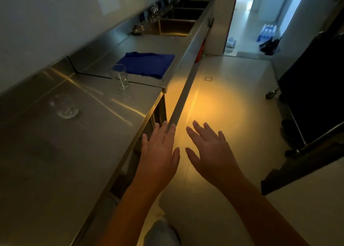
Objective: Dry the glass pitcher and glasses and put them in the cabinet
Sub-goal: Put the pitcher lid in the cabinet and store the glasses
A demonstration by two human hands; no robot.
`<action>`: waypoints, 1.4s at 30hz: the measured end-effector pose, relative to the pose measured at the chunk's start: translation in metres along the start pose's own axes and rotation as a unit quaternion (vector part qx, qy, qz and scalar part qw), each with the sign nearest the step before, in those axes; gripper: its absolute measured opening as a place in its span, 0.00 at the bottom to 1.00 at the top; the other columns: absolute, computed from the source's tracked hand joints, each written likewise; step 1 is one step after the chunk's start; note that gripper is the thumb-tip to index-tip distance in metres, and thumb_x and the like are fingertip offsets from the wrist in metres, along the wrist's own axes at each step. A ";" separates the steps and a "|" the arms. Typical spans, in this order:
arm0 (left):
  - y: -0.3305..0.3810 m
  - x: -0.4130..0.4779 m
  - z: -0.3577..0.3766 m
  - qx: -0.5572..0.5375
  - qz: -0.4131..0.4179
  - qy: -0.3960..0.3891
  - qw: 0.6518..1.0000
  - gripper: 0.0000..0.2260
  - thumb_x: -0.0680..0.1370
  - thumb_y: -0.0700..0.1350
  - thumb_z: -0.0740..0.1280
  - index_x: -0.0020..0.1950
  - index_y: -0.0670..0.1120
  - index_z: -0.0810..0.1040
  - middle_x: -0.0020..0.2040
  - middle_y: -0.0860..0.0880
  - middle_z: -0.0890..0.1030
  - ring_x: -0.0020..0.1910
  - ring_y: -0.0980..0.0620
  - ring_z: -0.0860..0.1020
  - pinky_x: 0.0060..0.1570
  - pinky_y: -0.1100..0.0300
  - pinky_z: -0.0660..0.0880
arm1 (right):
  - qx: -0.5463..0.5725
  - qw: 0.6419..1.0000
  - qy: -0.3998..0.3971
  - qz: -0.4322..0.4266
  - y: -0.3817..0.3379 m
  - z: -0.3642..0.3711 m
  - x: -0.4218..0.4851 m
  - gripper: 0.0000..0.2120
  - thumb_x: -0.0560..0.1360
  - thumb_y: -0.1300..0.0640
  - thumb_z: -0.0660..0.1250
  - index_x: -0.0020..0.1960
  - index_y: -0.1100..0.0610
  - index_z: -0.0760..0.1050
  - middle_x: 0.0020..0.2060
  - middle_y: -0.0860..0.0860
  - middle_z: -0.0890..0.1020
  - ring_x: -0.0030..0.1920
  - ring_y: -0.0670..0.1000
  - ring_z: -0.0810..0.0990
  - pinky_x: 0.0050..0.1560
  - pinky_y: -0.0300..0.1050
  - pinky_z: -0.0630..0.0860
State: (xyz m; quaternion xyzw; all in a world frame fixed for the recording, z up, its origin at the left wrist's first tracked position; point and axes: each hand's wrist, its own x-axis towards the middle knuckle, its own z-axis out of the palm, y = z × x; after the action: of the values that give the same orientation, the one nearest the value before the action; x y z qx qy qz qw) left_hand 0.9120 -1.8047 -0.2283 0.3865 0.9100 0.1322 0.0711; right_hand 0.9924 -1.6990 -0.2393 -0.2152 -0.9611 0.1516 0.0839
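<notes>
Left grip (158, 149), right grip (210, 150) spread, empty; near glass (64, 106) blurred on counter (93, 137); sink glassware (154, 9) indistinct.

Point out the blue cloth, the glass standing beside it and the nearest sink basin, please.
blue cloth (147, 63): head view, middle of its folded top.
glass (120, 77): head view, its clear side wall.
sink basin (176, 27): head view, bare inside of the basin.

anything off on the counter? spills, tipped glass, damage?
Nothing plainly off. The farther glass, by the blue cloth, stands upright; the cloth lies flat. The nearer glass is too blurred to judge its pose. No spill shows on the counter. The left hand and right hand are empty.
</notes>
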 end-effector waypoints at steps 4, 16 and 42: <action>-0.020 0.055 0.004 -0.004 -0.003 0.001 1.000 0.26 0.81 0.51 0.53 0.76 0.51 0.45 0.77 0.51 0.45 0.75 0.52 0.41 0.71 0.50 0.42 | -0.046 0.999 -0.017 -0.013 0.006 0.011 0.062 0.24 0.68 0.47 0.63 0.60 0.57 0.76 0.60 0.57 0.78 0.60 0.61 0.76 0.53 0.65 0.70; -0.143 0.232 -0.027 -0.014 -0.091 0.061 0.994 0.27 0.81 0.50 0.54 0.76 0.48 0.45 0.77 0.48 0.44 0.75 0.50 0.40 0.71 0.51 0.41 | -0.056 0.986 -0.064 -0.145 -0.044 0.046 0.299 0.26 0.79 0.47 0.55 0.74 0.51 0.55 0.75 0.51 0.53 0.75 0.54 0.47 0.72 0.58 0.45; -0.253 0.381 -0.018 0.049 -0.435 0.043 0.898 0.41 0.74 0.68 0.53 0.74 0.49 0.34 0.76 0.48 0.37 0.73 0.47 0.34 0.69 0.46 0.37 | -0.073 0.897 -0.229 -0.372 -0.050 0.134 0.573 0.35 0.76 0.37 0.53 0.75 0.48 0.41 0.76 0.49 0.43 0.75 0.53 0.41 0.71 0.57 0.41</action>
State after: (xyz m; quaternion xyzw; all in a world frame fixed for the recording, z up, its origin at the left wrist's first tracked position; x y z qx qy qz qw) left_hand 0.4712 -1.7012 -0.2963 -0.0505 0.9949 0.0600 0.0637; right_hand 0.4306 -1.5241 -0.2936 0.1933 -0.9720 0.0839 -0.1038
